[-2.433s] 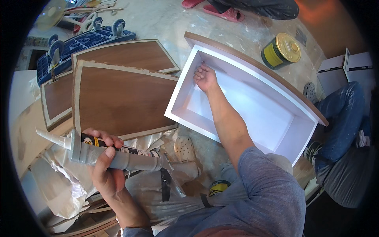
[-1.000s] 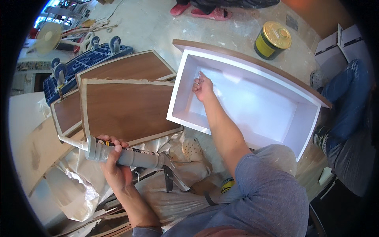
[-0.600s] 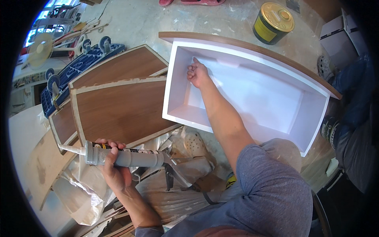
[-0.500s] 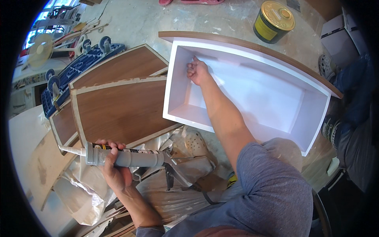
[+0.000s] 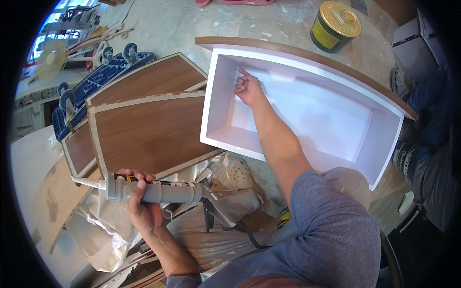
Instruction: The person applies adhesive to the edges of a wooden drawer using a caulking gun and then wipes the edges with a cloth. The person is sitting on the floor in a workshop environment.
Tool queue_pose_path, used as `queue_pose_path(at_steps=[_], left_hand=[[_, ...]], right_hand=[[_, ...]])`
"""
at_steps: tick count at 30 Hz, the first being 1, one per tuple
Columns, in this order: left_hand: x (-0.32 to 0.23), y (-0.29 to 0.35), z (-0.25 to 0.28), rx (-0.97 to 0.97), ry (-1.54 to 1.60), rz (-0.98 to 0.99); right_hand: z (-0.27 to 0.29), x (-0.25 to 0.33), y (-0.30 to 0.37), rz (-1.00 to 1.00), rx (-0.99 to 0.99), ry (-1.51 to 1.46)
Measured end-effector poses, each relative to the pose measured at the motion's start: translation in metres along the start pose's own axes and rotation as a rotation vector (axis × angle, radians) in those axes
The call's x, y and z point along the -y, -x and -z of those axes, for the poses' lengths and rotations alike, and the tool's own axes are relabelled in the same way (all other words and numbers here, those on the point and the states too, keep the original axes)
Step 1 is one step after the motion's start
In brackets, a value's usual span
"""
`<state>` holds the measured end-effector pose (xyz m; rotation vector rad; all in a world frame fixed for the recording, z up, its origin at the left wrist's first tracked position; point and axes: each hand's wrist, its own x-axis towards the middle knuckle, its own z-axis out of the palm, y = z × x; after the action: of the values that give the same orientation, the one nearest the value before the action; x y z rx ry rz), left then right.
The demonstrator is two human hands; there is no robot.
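My left hand (image 5: 141, 211) is closed around the barrel of a grey caulking gun (image 5: 165, 192). The gun lies sideways, its pale nozzle pointing left and its handle to the right. My right hand (image 5: 250, 89) reaches into a white drawer (image 5: 307, 110) with a brown wooden front along its far side. The index finger is stretched toward the drawer's far left inner corner, the other fingers loosely curled. No object shows in that hand. Whether the fingertip touches the seam, I cannot tell.
Brown panels with pale edges (image 5: 149, 129) lie left of the drawer, beside a blue wheeled dolly (image 5: 98, 89). A tin with a gold lid (image 5: 335, 28) stands beyond the drawer. Crumpled sheeting (image 5: 103, 240) lies at lower left. A person's legs (image 5: 432, 158) are at the right.
My right hand has shifted slightly right inside the drawer, its index finger still toward the far left corner. The left hand keeps its hold on the caulking gun.
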<state>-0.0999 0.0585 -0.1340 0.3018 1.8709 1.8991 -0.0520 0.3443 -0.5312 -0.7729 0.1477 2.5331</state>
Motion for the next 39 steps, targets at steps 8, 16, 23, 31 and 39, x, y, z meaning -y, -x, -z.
queue_pose_path(at_steps=[8,16,23,31,39], left_hand=[[0.001,-0.003,0.002,-0.001,-0.009,0.005],[0.000,-0.002,0.001,-0.001,-0.011,-0.004],[-0.004,0.003,-0.001,0.015,0.013,0.001],[-0.010,0.013,0.000,-0.015,0.017,-0.026],[-0.011,0.018,0.003,-0.002,0.013,-0.053]], right_hand=[[-0.019,-0.007,-0.004,-0.004,-0.119,-0.013],[-0.021,0.004,-0.014,0.005,-0.108,-0.027],[-0.037,-0.007,0.007,0.013,-0.028,0.091],[-0.085,-0.008,0.049,0.036,0.119,0.172],[-0.133,-0.011,0.072,0.062,0.194,0.102]])
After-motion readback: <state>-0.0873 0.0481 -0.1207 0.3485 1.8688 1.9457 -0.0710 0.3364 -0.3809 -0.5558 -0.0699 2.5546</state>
